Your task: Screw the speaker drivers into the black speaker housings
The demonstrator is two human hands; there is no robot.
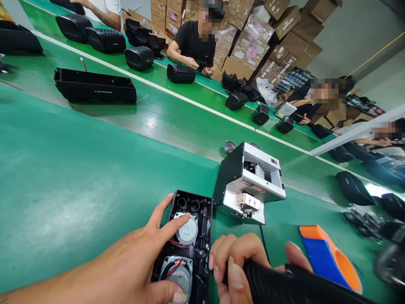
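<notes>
Bracing open MERKURY-style speaker housing on desk under spread left hand | clamping black ribbed tool in right grip | to housing: just left of right grip, lengthwise away from body

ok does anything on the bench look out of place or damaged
Nothing looks spilled or damaged near the left hand. Slightly odd: a thin wire pokes up from the open MERKURY housing, upper left, its end free.
</notes>
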